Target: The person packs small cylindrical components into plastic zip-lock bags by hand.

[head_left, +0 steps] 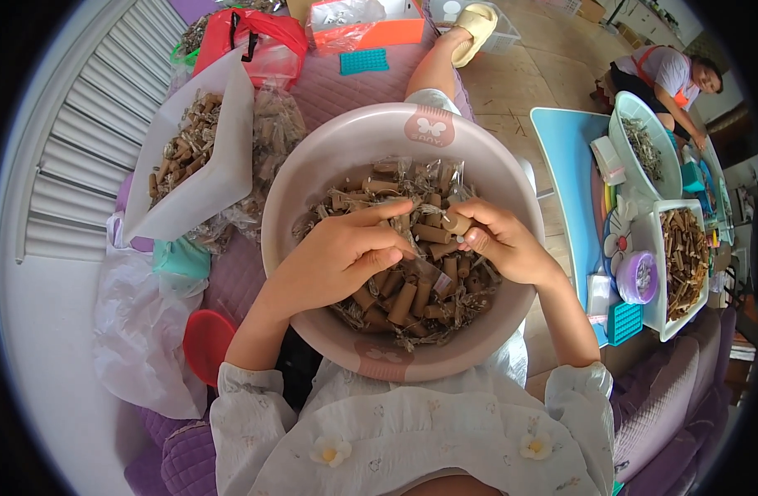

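A large pale pink basin [284, 194] sits at my lap, heaped with small brown cylinders [402, 304] that have pale strings and clear plastic bags among them. Above the heap, my right hand [505, 246] pinches one brown cylinder [457, 223] between thumb and fingers. My left hand [333, 256] is over the left half of the heap, its index finger stretched toward the right hand. Its thumb and another finger come together; whatever is between them is too small to make out. A small clear bag [433, 273] lies just below the fingertips.
At left, a white bin [238, 116] of brown cylinders stands beside bagged pieces, a red bowl [208, 347] and a red bag [271, 37]. On the right, a blue table [557, 149] bears a green basin [672, 178] and a white tray [672, 318]. Another person [664, 83] sits beyond.
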A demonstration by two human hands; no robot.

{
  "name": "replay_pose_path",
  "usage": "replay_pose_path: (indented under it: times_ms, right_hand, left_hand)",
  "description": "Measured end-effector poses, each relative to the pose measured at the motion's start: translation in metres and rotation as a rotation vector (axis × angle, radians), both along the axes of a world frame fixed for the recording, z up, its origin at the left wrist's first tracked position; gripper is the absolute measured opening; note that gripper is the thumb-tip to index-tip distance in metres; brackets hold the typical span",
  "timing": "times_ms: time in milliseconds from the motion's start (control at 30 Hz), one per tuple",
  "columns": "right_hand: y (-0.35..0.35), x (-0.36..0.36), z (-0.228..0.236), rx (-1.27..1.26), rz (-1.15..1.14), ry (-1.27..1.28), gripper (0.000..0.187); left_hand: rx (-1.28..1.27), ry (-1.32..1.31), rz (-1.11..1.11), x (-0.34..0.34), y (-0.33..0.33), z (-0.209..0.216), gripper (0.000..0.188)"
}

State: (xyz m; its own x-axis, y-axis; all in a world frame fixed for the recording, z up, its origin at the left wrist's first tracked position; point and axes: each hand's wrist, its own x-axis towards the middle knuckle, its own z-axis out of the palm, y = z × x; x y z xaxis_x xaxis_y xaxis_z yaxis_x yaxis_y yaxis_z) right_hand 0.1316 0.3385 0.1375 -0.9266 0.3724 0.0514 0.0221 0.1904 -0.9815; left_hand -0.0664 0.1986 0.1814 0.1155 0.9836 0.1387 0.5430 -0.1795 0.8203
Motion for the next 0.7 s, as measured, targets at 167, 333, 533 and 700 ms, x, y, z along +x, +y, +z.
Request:
replay_pose_path:
  times_ms: [167,333,533,700]
  right_hand:
    - [0.001,0.005,0.004,-0.060,0.069,0.030,0.027]
    - [-0.005,0.002,0.007,-0.074,0.077,0.055,0.025]
    - [-0.005,0.002,0.004,0.009,0.085,0.048,0.025]
    - [-0.006,0.003,0.008,0.039,0.123,0.017,0.025]
  left_hand:
    - [0.024,0.089,0.095,0.003,-0.004,-0.004,0.012]
    - [0.146,0.038,0.121,0.002,-0.006,-0.007,0.014]
    - [0.242,0.147,0.280,0.007,-0.007,-0.005,0.014]
    - [0.246,0.369,0.252,0.010,-0.004,-0.004,0.014]
